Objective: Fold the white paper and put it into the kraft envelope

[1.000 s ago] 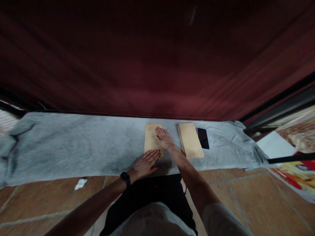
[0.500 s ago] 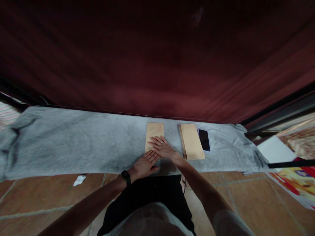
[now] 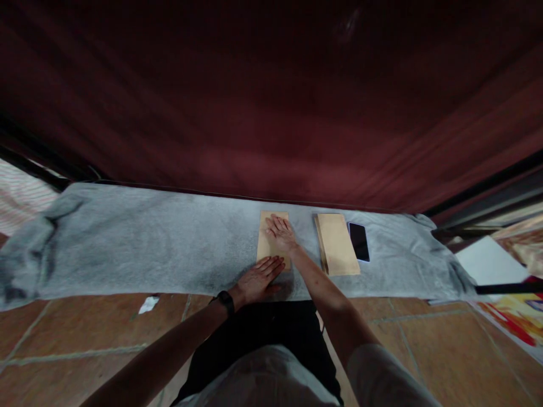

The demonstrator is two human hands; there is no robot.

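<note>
A tan paper envelope [image 3: 266, 243] lies flat on the grey cloth in front of me. My right hand [image 3: 281, 232] rests on its upper part, fingers stretched out and palm down. At the envelope's near edge my left hand [image 3: 258, 278] lies flat, fingertips over the paper and a dark watch on the wrist. Neither hand grips anything. To the right is a stack of similar tan envelopes [image 3: 338, 244], slightly fanned along its left side. Beside that stack a phone [image 3: 359, 242] lies with a dark screen.
The long grey cloth [image 3: 161, 243] covers a narrow bench against a dark red panel [image 3: 271, 124]. On the tiled floor is a scrap of white paper [image 3: 148, 304]. A white sheet [image 3: 490, 260] and a colourful printed package [image 3: 515, 316] are at the right.
My right hand has slid away from me up the envelope, apart from the left hand. My left hand stays at the near edge. The whole view has shifted slightly.
</note>
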